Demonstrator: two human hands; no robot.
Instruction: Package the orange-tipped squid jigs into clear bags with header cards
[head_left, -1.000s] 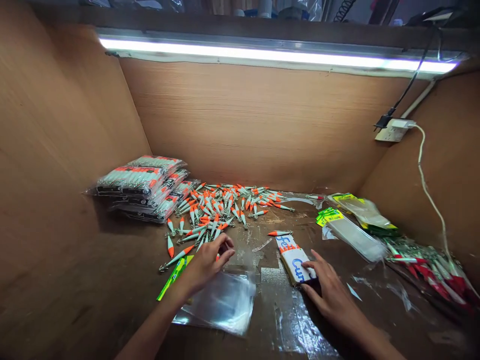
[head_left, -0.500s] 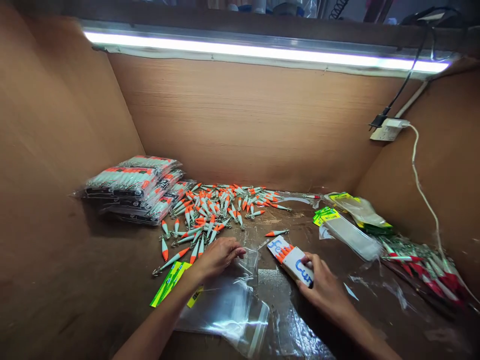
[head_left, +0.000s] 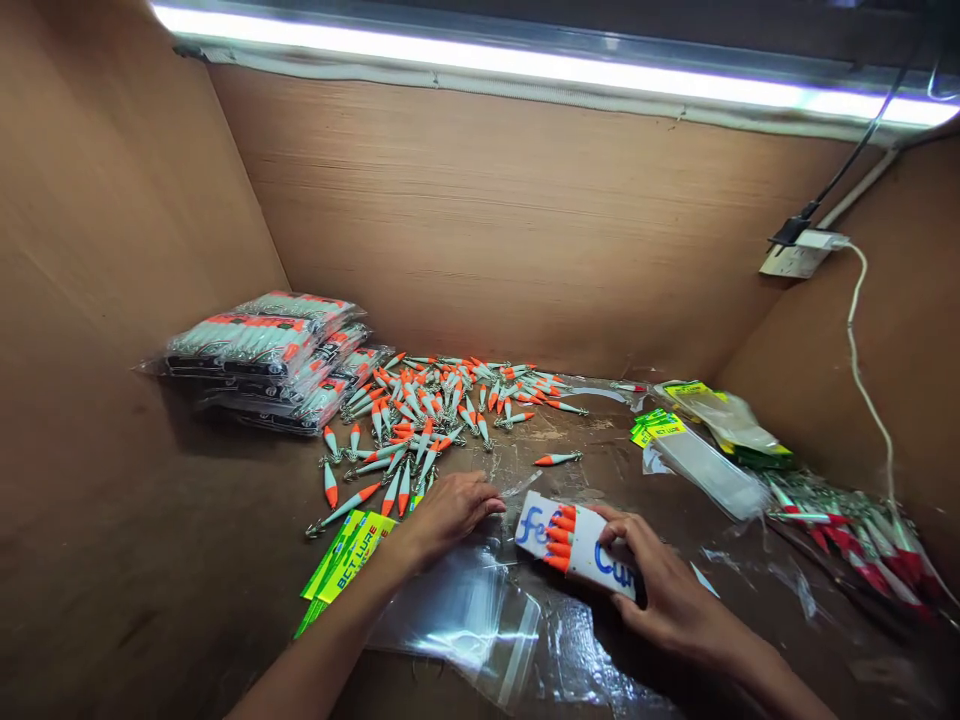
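My right hand (head_left: 660, 585) grips a white card holder (head_left: 592, 555) with blue handwriting, its thumb and fingers on opposite edges. Several orange lure tips (head_left: 561, 540) stick out in a row from its left part. Just left of it, my left hand (head_left: 461, 512) has its fingers pinched together at the upper edge of a clear plastic bag (head_left: 450, 610). That bag lies flat on the bench beneath my left wrist. Yellow-green BCT LURE header cards (head_left: 349, 560) lie left of my left forearm, which partly covers them.
Loose orange-and-white lures (head_left: 420, 400) with hooks are heaped at the back. Filled packs (head_left: 262, 360) are stacked at left. To the right lie clear bags with yellow headers (head_left: 705, 465) and red-and-white lures (head_left: 862, 540). A white cable (head_left: 862, 370) hangs from a power strip (head_left: 795, 262).
My right hand has brought the card holder left, closer to my left hand, and turned it more level. My left hand stays pinched near the bag's edge. The view has tilted down slightly.
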